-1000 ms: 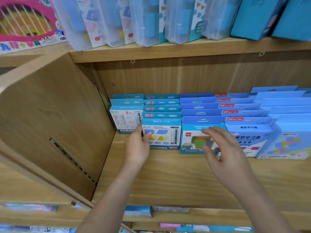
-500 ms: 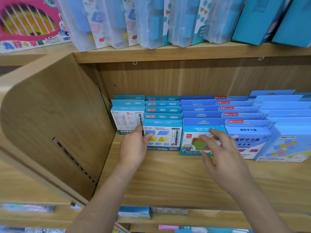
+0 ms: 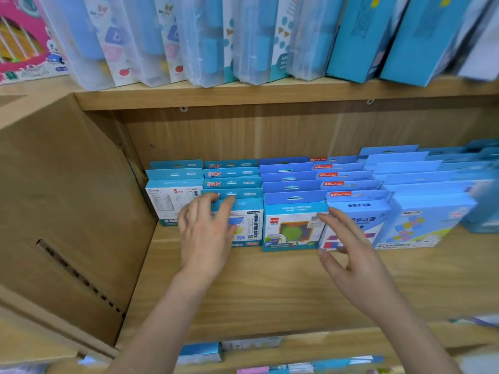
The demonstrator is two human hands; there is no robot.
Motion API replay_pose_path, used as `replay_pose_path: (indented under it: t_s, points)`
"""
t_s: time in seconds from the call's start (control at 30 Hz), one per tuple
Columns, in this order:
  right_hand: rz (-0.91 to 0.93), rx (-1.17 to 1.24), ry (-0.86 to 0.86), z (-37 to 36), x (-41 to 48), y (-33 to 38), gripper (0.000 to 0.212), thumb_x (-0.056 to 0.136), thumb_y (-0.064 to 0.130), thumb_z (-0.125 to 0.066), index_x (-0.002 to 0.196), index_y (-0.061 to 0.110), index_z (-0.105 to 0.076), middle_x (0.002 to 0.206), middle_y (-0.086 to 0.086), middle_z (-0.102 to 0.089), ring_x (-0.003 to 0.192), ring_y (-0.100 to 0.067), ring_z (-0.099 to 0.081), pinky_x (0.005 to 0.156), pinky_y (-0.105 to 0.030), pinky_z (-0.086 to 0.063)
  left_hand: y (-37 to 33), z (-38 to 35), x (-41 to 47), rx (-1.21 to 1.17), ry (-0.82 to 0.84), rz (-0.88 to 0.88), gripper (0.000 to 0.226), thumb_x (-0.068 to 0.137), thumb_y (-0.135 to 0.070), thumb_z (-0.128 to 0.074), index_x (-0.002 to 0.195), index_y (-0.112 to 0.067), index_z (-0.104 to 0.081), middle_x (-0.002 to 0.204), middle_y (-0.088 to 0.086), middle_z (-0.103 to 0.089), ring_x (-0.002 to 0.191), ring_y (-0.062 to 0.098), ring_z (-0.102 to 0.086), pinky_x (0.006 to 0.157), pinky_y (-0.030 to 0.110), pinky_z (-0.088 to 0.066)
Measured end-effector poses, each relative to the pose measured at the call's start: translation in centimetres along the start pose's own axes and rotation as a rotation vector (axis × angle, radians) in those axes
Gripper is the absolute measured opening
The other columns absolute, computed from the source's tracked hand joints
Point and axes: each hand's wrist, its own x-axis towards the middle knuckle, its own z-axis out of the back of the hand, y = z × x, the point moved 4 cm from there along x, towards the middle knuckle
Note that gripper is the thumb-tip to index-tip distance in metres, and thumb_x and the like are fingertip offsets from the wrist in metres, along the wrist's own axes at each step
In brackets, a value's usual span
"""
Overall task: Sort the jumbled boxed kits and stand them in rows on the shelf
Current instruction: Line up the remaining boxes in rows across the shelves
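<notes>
Mid-frame on the shelf [image 3: 270, 290], my left hand [image 3: 205, 236] lies fingers flat against the teal kit [image 3: 247, 225]. My right hand [image 3: 353, 260], fingers spread and empty, hovers just right of the upright green-circle kit [image 3: 293, 229], so it's the nearer hand for it.

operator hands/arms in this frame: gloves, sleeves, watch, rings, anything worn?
Nothing worn that the head view shows. The left hand and right hand are bare, with no gloves. The left forearm and right forearm are uncovered down to the frame edge: no sleeve, watch or band in view. No rings are visible on the right fingers; the left ones are motion-blurred.
</notes>
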Motion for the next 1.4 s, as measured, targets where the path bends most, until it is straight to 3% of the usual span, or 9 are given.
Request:
replay_pose_path:
  t_s: [0.13,0.27,0.4,0.5,0.6,0.8,1.03,1.2,1.4]
  points:
    - [-0.152,0.274,-0.235,3.2,-0.7,-3.7,0.06,0.086,0.006,-0.065,0.13,0.041,-0.045,0.137,0.016,-0.045,0.125,0.005,-0.042,0.095,-0.034,-0.048,-4.4,0.7,0.1,-0.186,-0.045,-0.142,0.052,0.074,-0.02,-0.077,0.122,-0.016,-0.057,0.124,0.012,-0.053,0.116,0.029,-0.043,0.098,0.046,-0.038]
    - [-0.28,0.387,-0.451,6.6,-1.1,-7.2,0.059,0.087,0.004,-0.062,0.129,0.04,-0.042,0.123,0.029,-0.046,0.125,-0.005,-0.043,0.083,-0.013,-0.046,-9.3,-0.4,-0.1,-0.199,0.11,-0.254,0.067,0.069,-0.031,-0.082,0.128,-0.021,-0.053,0.137,0.007,-0.049,0.124,0.029,-0.046,0.091,0.046,-0.048]
    - [-0.398,0.298,-0.544,10.2,-0.9,-11.9,0.076,0.083,0.017,-0.069,0.143,0.035,-0.026,0.147,0.009,-0.033,0.137,-0.012,-0.03,0.105,-0.034,-0.033,-12.3,-0.9,0.2,-0.114,0.079,-0.291,0.071,0.057,-0.033,-0.088,0.12,-0.02,-0.059,0.134,0.012,-0.053,0.123,0.027,-0.038,0.097,0.053,-0.041]
    - [-0.406,0.274,-0.487,12.2,0.1,-14.5,0.095,0.077,0.025,-0.077,0.148,0.031,-0.014,0.152,0.007,-0.028,0.14,-0.01,-0.024,0.115,-0.043,-0.026,-15.5,-1.3,0.0,-0.107,0.026,-0.346,0.068,0.056,-0.028,-0.089,0.117,-0.02,-0.06,0.131,0.012,-0.055,0.122,0.026,-0.038,0.099,0.053,-0.039]
    - [-0.317,0.212,-0.379,12.6,1.2,-15.4,0.091,0.08,0.018,-0.074,0.149,0.03,-0.016,0.15,0.008,-0.03,0.139,-0.009,-0.025,0.11,-0.031,-0.029,-18.9,-2.4,0.0,-0.086,0.052,-0.331,0.068,0.053,-0.027,-0.091,0.115,-0.021,-0.063,0.123,0.013,-0.059,0.116,0.026,-0.041,0.095,0.05,-0.044]
    - [-0.231,-0.049,-0.315,13.3,2.2,-16.9,0.068,0.083,0.031,-0.07,0.142,0.034,-0.036,0.113,-0.008,-0.045,0.08,-0.004,-0.032,0.072,-0.018,-0.031,-20.5,-4.7,0.5,0.013,0.079,-0.188,0.074,0.06,-0.02,-0.087,0.123,-0.025,-0.048,0.116,0.013,-0.059,0.109,0.027,-0.042,0.093,0.043,-0.035]
    - [-0.253,-0.159,-0.197,14.2,2.6,-17.4,0.066,0.086,0.05,-0.059,0.141,0.041,-0.025,0.116,-0.007,-0.039,0.082,-0.023,-0.053,0.07,-0.033,-0.051,-21.8,-4.7,0.9,0.093,0.108,-0.09,0.071,0.061,-0.005,-0.083,0.119,-0.024,-0.047,0.113,0.011,-0.056,0.104,0.03,-0.048,0.086,0.046,-0.045]
    - [-0.167,-0.085,-0.116,14.8,2.1,-18.2,0.07,0.088,0.039,-0.06,0.143,0.045,-0.016,0.113,-0.003,-0.036,0.088,-0.021,-0.051,0.069,-0.029,-0.046,-22.5,-4.1,1.1,0.074,0.146,-0.052,0.063,0.063,0.003,-0.077,0.119,-0.017,-0.054,0.114,0.012,-0.053,0.105,0.033,-0.05,0.077,0.045,-0.051]
    - [-0.075,-0.039,-0.063,16.3,0.9,-18.3,0.083,0.089,0.024,-0.059,0.144,0.048,-0.002,0.143,-0.002,-0.034,0.113,-0.022,-0.051,0.079,-0.035,-0.05,-23.4,-2.9,0.3,0.032,0.136,-0.024,0.063,0.064,0.008,-0.077,0.121,-0.012,-0.057,0.122,0.017,-0.053,0.109,0.038,-0.053,0.077,0.047,-0.052]
